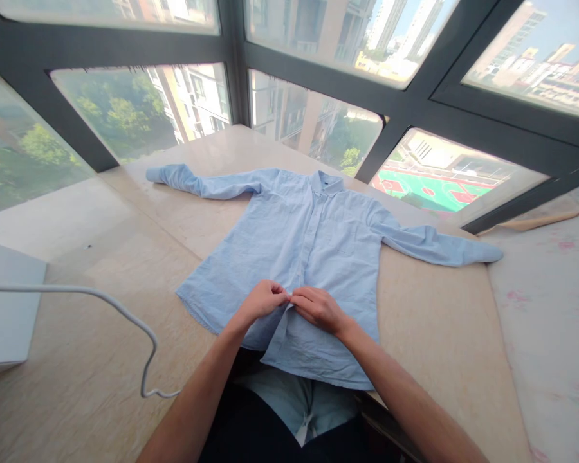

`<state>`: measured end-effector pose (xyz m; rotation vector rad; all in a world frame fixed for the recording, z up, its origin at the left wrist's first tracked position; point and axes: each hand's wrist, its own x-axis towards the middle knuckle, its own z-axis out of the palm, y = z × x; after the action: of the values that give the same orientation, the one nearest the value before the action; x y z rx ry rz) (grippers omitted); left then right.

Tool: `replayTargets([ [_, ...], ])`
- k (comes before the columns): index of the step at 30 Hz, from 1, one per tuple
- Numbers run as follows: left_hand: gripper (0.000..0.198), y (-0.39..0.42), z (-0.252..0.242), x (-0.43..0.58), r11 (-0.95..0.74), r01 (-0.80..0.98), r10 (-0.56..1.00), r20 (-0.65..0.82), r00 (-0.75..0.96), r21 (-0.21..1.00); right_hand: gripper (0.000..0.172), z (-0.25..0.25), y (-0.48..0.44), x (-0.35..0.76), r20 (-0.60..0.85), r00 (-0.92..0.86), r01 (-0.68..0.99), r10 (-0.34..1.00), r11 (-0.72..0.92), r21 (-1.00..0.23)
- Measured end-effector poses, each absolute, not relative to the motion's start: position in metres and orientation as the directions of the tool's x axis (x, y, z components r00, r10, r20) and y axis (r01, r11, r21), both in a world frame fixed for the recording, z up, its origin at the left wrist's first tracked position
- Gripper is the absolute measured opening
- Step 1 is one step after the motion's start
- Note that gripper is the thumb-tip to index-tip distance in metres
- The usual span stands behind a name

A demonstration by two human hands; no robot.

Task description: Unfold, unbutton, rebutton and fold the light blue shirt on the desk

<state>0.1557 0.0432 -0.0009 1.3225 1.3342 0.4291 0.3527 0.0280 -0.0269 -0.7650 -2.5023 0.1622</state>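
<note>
A light blue button-up shirt (280, 225) lies front side up, its collar away from me and both sleeves stretched out to the sides. At the lower end of its front placket, my left hand (266, 298) pinches the fabric edge with thumb and fingertips. My right hand (320, 308) is closed on the placket right beside it, the fingertips of both hands meeting. Below the hands the two front flaps part toward the hem. Whether a button sits between my fingers cannot be made out.
The shirt rests on a beige stone-like surface (429, 321) below grey-framed windows (236, 96). To the left are a white box-like object (9, 302) and a white cable (125, 313) curving toward my left forearm. A floral-patterned wall (550, 321) borders the right side.
</note>
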Motion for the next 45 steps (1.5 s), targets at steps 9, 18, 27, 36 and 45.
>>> replayTargets([
  [9,0.022,0.038,-0.002,0.158,0.313,0.414,0.851,-0.446,0.277,0.855,0.02,-0.035,0.022,0.354,0.511,-0.645,0.506,0.568,0.819,-0.271],
  [18,0.023,0.032,0.0,0.16,0.364,0.357,0.85,-0.463,0.25,0.86,0.02,-0.036,0.021,0.355,0.542,-0.632,0.518,0.554,0.822,-0.236],
  [27,0.026,0.028,-0.009,0.16,0.314,0.334,0.878,-0.405,0.254,0.889,0.017,-0.033,0.02,0.355,0.538,-0.647,0.502,0.54,0.833,-0.232],
  [36,0.031,0.013,-0.01,0.159,0.194,0.341,0.923,-0.289,0.254,0.92,0.019,-0.033,0.02,0.354,0.552,-0.636,0.497,0.539,0.834,-0.242],
  [45,0.022,-0.006,-0.014,0.165,-0.02,0.577,0.98,-0.098,0.172,0.816,0.018,-0.036,0.021,0.355,0.538,-0.649,0.473,0.538,0.839,-0.268],
])
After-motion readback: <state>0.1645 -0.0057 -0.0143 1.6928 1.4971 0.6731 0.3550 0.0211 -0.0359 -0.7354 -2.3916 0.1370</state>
